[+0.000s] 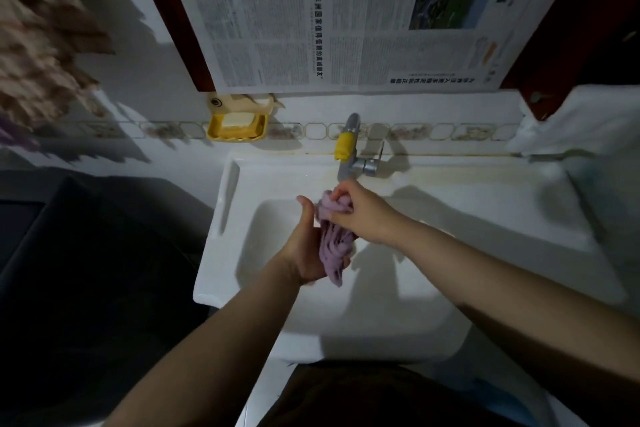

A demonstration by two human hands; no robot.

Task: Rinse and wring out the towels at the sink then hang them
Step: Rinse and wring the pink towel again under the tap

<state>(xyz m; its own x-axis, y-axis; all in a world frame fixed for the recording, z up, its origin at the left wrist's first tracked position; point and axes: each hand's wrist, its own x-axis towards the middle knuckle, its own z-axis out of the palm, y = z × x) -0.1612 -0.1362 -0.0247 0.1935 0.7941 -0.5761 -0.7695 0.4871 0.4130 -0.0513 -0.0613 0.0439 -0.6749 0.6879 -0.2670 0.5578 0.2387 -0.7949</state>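
Overhead, both hands, left hand (pixel 304 246) and right hand (pixel 360 215), grip bunched purple towel (pixel 334 243) over sink (pixel 450 218), beneath faucet (pixel 348 149); soap dish (pixel 237 128) behind.

The left hand (pixel 304 246) covers one side of the twisted purple towel (pixel 334 246), and the right hand (pixel 360 215) hides its top end, so the towel's full length cannot be told. The left fingers lie behind the cloth, out of sight. The tap (pixel 348 152) spout's mouth sits behind the right hand; whether water runs cannot be told. At the left edge a hanging patterned cloth (pixel 38 55) is blurred and cut off. The newspaper (pixel 346 10) print is too small to read and its top is cropped. The sink (pixel 450 204) front is hidden by the person's dark clothing (pixel 381 395).
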